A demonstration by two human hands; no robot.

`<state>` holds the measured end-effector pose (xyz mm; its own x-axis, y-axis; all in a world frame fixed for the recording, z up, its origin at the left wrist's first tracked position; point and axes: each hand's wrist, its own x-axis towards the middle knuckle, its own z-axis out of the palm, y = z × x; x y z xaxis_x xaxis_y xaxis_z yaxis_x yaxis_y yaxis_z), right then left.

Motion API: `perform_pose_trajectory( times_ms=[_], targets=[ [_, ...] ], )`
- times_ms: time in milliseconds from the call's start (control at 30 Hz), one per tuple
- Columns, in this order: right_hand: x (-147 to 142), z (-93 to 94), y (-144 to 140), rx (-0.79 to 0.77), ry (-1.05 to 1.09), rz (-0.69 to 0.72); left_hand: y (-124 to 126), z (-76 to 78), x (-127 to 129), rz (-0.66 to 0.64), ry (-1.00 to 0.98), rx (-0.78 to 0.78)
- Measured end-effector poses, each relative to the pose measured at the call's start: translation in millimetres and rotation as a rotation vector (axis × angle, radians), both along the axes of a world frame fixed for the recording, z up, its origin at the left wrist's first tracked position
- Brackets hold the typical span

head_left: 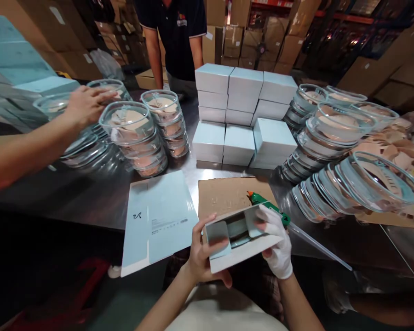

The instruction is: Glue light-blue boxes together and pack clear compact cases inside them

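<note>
The left hand [205, 253], bare, grips the box [246, 255] at its left end, fingers spread over the end and a flap, thumb under the near side. The right hand [278, 248], in a white glove, holds the other end, its fingers bent over the right flap [253, 220] and its thumb against the near wall. So the box lies between the two hands, off the counter [89, 197], its open side turned up toward the wearer. Its long axis runs crosswise from hand to hand, the right end higher in view and a little farther away. Both end flaps fold inward, leaving a gap in the middle where something glassy shows; what it is cannot be told.

Just beyond the box's right end lies the glue gun [269, 207], much nearer the right hand than the left. Its orange tip points away and to the left, over the cardboard [227, 193]; a pale stick [319, 246] trails from its rear toward the near right. Whether glove and gun touch is unclear.

Left of the box is a flat carton [162, 216]. Past the cardboard stand closed boxes [227, 101], with stacked bowls [141, 133] on the left and more on the right. A co-worker's hand [86, 105] reaches over the left bowls.
</note>
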<state>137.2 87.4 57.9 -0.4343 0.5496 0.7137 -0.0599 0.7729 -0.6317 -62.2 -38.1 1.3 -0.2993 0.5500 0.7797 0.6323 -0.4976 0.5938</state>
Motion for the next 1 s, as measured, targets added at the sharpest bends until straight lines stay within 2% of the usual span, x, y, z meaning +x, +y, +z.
perform_pose_trajectory(
  times_ms=[67,100,233,333,433,533,600,667,767,833,1000],
  targets=[
    [-7.8,8.1,0.4,0.006,-0.025,0.026,3.7,3.7,8.3,0.035,-0.045,0.068],
    [-12.9,11.4,-0.9,-0.035,-0.029,-0.005,5.9,5.8,13.5,0.055,-0.079,0.084],
    [-39.8,14.9,-12.3,-0.332,-0.02,-0.271,14.6,8.6,30.8,0.189,-0.374,0.021],
    [-57.7,9.3,-13.4,-0.476,0.084,-0.345,17.0,5.4,26.7,0.245,-0.454,-0.003],
    [-63.0,5.5,-2.1,-0.623,0.149,-0.259,16.9,4.7,8.0,0.178,-0.325,-0.096],
    [-58.4,2.0,12.6,-0.722,0.056,-0.112,19.8,7.8,-9.8,0.13,-0.22,-0.097],
    [-55.5,-5.8,22.0,-0.685,0.044,-0.133,25.7,7.1,-15.7,0.106,-0.182,-0.062],
    [-53.9,-17.7,32.0,-0.579,0.095,-0.206,34.3,2.0,-17.7,0.091,-0.139,-0.046],
    [-46.7,-32.3,47.1,-0.442,0.109,-0.243,44.0,-8.2,-17.1,0.124,-0.072,-0.033],
    [-34.2,-34.9,53.4,-0.404,0.058,-0.233,43.0,-11.9,-14.5,0.137,-0.032,-0.027],
    [-1.7,-28.0,52.0,-0.465,-0.013,-0.256,26.5,-16.4,0.9,0.003,-0.086,-0.057]
  ],
)
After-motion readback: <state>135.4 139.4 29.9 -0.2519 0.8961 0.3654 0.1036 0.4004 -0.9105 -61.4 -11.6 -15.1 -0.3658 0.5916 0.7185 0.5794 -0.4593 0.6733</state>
